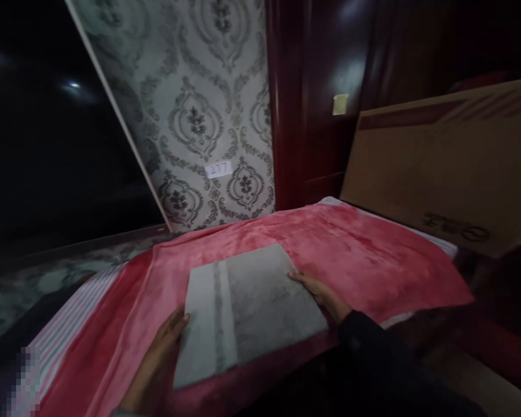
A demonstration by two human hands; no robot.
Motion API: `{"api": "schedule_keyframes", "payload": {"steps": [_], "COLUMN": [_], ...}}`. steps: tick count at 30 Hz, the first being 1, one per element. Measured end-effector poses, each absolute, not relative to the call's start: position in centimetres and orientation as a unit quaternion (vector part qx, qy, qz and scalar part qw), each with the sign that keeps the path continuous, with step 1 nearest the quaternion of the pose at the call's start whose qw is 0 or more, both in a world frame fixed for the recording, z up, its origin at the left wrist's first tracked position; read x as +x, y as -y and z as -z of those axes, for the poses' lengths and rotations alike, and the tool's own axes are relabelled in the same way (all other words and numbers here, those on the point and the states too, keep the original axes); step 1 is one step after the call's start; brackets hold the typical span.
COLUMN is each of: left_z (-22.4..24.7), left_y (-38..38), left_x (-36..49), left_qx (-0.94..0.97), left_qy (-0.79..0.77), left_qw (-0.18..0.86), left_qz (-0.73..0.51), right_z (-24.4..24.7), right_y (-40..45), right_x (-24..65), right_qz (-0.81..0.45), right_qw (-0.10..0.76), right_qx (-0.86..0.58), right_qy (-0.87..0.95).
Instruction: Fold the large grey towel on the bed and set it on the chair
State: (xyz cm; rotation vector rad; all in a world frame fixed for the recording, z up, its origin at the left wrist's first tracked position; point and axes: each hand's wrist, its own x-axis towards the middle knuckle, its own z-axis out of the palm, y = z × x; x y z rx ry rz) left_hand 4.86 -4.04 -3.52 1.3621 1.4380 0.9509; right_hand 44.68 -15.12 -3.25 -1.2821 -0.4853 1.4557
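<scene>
A flat, neatly squared grey cloth [273, 295], apparently folded, lies on a pink-red plush blanket [330, 249]. Pale bands run along its left side. My left hand [167, 333] is closed at its left edge, the thumb near the rim and the other fingers partly hidden. At the opposite edge, my right hand [321, 292] grips the upper right side, with fingers at the border. The cloth spans the gap between both hands.
A large cardboard box [434, 179] stands behind the blanket at right. A dark screen-like panel [61, 133] fills the left. Patterned wallpaper [200, 87] bears a paper label [219, 169] reading 277. Striped fabric [76, 313] shows under the blanket's left side.
</scene>
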Motion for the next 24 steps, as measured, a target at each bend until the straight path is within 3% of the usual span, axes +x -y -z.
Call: {"api": "schedule_keyframes", "payload": {"steps": [5, 11, 18, 24], "left_z": [1.5, -0.3, -4.2, -12.2], "left_y": [1.8, 1.6, 2.1, -0.8], "left_x": [6.2, 7.8, 10.9, 15.6], "left_qx": [0.443, 0.495, 0.601, 0.742], "left_qy": [-0.602, -0.568, -0.559, -0.486], "left_qw": [0.541, 0.597, 0.468, 0.393], "left_qz": [-0.387, -0.278, -0.327, -0.244], "right_z": [3.8, 4.6, 2.8, -1.4], "right_y": [14.1, 12.4, 12.3, 17.8], "right_x": [45.4, 45.8, 45.5, 46.5], "right_qz": [-0.608, -0.521, -0.451, -0.409], "right_qw": [0.556, 0.587, 0.620, 0.709], "right_qx": [-0.529, -0.555, -0.559, -0.493], "right_qy": [0.203, 0.274, 0.317, 0.294]}}
